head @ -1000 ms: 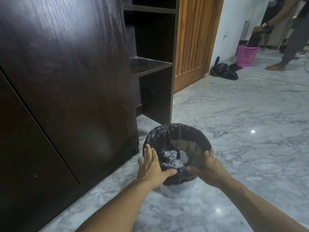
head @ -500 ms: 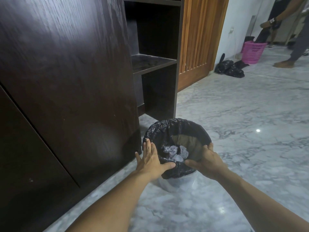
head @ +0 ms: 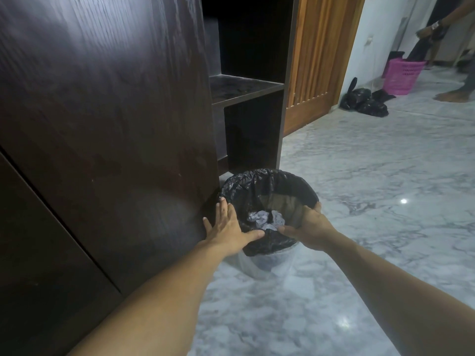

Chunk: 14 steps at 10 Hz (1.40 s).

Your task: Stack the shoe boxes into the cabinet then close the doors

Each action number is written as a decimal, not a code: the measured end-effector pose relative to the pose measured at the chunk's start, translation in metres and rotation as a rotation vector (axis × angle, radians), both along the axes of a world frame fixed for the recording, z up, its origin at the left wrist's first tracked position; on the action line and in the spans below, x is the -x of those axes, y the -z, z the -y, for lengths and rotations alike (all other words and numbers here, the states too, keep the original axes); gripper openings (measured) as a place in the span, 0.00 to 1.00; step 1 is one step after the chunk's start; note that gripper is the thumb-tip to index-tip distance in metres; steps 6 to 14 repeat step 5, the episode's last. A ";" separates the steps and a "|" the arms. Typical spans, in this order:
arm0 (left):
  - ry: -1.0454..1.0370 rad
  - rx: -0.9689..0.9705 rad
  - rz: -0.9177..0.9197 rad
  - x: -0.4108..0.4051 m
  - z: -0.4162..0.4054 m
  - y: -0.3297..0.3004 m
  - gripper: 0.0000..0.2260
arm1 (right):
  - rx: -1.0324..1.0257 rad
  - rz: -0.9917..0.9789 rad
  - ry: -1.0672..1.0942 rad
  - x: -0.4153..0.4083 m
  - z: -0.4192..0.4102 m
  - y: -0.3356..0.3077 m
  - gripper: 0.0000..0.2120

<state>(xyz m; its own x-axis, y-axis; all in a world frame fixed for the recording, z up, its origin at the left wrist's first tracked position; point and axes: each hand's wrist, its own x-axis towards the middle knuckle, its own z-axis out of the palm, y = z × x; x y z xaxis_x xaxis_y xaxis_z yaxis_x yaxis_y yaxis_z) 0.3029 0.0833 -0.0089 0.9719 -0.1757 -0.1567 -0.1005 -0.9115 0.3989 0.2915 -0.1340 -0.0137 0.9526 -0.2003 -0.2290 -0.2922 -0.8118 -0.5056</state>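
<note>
A dark wooden cabinet (head: 102, 124) fills the left, its door closed; beside it an open bay with an empty shelf (head: 241, 88). No shoe boxes are in view. A round waste bin (head: 267, 191) lined with a black bag stands on the floor in front of the open bay, crumpled paper inside. My left hand (head: 228, 229) grips the bin's near-left rim, thumb over the edge. My right hand (head: 308, 227) grips the near-right rim.
Grey marble floor (head: 359, 176) spreads to the right. A slatted wooden door (head: 316, 60) stands past the cabinet. Black bags (head: 365, 101) and a pink basket (head: 401, 75) lie by the far wall, where another person (head: 437, 29) bends.
The bin, held by both hands, has moved forward toward the foot of the open bay, close against the cabinet's corner. The view has shifted closer with it.
</note>
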 end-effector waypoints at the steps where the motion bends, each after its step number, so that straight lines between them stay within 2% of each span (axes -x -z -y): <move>1: -0.009 0.003 -0.006 -0.007 -0.001 0.000 0.53 | 0.010 0.001 -0.012 -0.009 -0.002 -0.001 0.26; 2: -0.031 -0.012 -0.026 -0.011 -0.001 -0.002 0.52 | 0.016 0.004 -0.010 -0.016 -0.005 0.000 0.22; 3: -0.067 -0.060 -0.044 -0.008 0.004 -0.004 0.48 | 0.030 -0.020 0.008 -0.012 -0.008 -0.003 0.26; 4: -0.058 -0.101 -0.011 0.003 0.007 -0.009 0.43 | 0.117 0.043 0.006 0.004 -0.017 -0.014 0.33; 5: -0.056 -0.101 0.039 0.015 -0.007 -0.016 0.42 | 0.160 0.166 0.050 0.033 -0.027 -0.021 0.36; 14: -0.056 -0.101 0.039 0.015 -0.007 -0.016 0.42 | 0.160 0.166 0.050 0.033 -0.027 -0.021 0.36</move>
